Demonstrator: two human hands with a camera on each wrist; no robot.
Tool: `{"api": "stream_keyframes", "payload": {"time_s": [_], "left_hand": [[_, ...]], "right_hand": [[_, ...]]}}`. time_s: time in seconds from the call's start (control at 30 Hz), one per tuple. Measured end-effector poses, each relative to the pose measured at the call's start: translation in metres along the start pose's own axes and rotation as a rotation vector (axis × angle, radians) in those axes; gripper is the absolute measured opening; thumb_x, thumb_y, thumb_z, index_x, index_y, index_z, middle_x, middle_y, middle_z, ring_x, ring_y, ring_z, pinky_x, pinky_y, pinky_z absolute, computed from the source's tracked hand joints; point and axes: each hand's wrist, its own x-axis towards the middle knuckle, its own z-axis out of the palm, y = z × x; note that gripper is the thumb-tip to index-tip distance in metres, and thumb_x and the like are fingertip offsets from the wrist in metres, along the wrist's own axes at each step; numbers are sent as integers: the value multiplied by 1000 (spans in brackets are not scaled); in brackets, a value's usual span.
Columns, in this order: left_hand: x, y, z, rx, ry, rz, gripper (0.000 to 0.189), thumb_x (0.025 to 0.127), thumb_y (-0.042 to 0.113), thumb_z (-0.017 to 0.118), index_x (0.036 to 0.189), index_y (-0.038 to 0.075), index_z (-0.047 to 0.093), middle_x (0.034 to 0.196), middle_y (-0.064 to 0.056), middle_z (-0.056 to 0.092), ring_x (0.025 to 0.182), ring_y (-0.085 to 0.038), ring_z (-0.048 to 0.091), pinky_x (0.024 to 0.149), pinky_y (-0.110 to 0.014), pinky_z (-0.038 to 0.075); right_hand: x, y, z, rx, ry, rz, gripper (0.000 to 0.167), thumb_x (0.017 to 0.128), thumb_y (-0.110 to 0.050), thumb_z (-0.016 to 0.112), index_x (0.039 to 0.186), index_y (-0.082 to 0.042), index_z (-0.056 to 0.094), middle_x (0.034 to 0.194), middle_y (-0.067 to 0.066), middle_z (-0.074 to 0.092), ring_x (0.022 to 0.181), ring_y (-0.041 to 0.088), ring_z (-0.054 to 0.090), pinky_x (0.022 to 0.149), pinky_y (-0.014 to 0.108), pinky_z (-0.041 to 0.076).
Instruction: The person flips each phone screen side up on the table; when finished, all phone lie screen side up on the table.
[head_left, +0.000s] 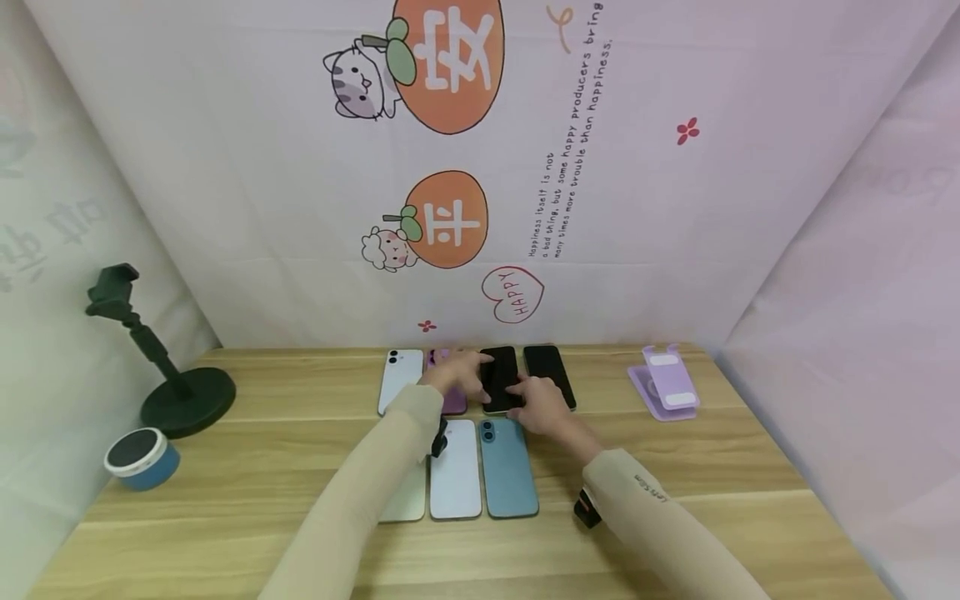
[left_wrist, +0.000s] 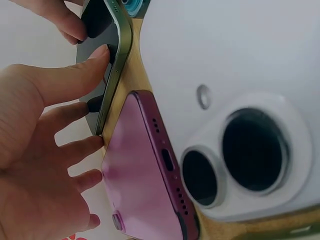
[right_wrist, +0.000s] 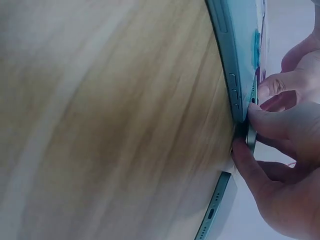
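Observation:
A black-screened phone (head_left: pixel 500 379) lies face up in the back row, both hands at it. My left hand (head_left: pixel 459 372) reaches from its left, fingers spread and fairly straight; the left wrist view shows the thumb (left_wrist: pixel 95 62) on the screen near one end. My right hand (head_left: pixel 542 404) pinches the phone at its right near corner, thumb (right_wrist: pixel 270 120) and index finger on either side. Partly hidden beneath the left hand is a purple phone (left_wrist: pixel 142 170). To the right of the held phone lies another dark phone (head_left: pixel 551 375).
A white phone (head_left: pixel 401 379) ends the back row at left. In front lie a pale phone (head_left: pixel 405 498), a white phone (head_left: pixel 455 475) and a teal phone (head_left: pixel 510 475). A black stand (head_left: pixel 187 400) and blue-white round container (head_left: pixel 142 458) stand left, a lilac phone holder (head_left: pixel 667 383) right.

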Motion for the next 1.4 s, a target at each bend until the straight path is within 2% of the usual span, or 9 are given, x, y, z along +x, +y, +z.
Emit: {"api": "stream_keyframes", "payload": {"time_s": [0.17,0.6,0.73,0.83,0.97,1.03,1.17,1.27,1.4], "left_hand": [[1,-1,1,12,15,-24,83,85,32,86,157,25,47,165,-7,44,157,-37,28,127,-71,9],[6,1,5,12,43,-61,78,88,30,81,158,25,46,171,-5,34,160,-36,23,128,-71,2],[4,-3,3,-7,32,-50,78,90,29,79,159,25,43,172,-5,32,162,-37,17,128,-71,-1],[4,-11,0,-19,61,-44,73,91,24,74,158,24,45,171,-5,35,161,-39,18,127,-71,3],[-3,-24,-9,-23,120,-47,70,88,20,71,155,20,51,166,-7,43,159,-41,24,127,-70,10],[-7,-32,-13,-14,128,-53,70,86,21,71,153,17,52,164,-9,46,158,-43,26,127,-71,11],[-16,-46,-20,-11,110,-65,70,87,23,74,153,16,52,164,-11,46,160,-43,23,127,-73,9],[-20,-58,-22,-23,104,-69,71,87,25,75,154,16,52,165,-11,45,160,-42,20,127,-73,8],[-21,-68,-24,-36,89,-72,74,87,29,78,154,16,51,166,-12,42,161,-42,19,127,-73,7]], "right_hand": [[0,-4,-1,-73,-23,-32,38,91,-12,78,127,0,73,149,32,55,133,49,60,107,60,53],[7,-6,4,-140,-25,-1,37,91,-9,78,127,-2,73,145,26,62,132,42,63,108,54,54],[8,-9,4,-173,-33,30,37,93,-16,76,129,-7,73,147,21,62,131,41,63,103,54,57],[9,-12,6,-210,-12,36,38,95,-21,73,130,-9,73,148,16,63,129,39,63,97,55,59],[14,-20,12,-219,52,-34,38,94,-22,72,129,-8,74,144,14,66,128,41,64,101,55,57],[17,-26,17,-209,74,-94,37,95,-22,72,128,-6,74,141,15,68,128,42,64,105,56,55],[23,-37,25,-198,86,-216,31,95,-23,73,120,-4,77,135,16,71,125,41,67,109,59,51],[27,-46,28,-188,52,-266,27,96,-24,74,116,-5,77,133,16,73,125,36,69,114,61,45],[31,-53,30,-190,-25,-257,33,96,-26,75,124,-9,75,137,13,71,128,34,67,118,63,41]]}}
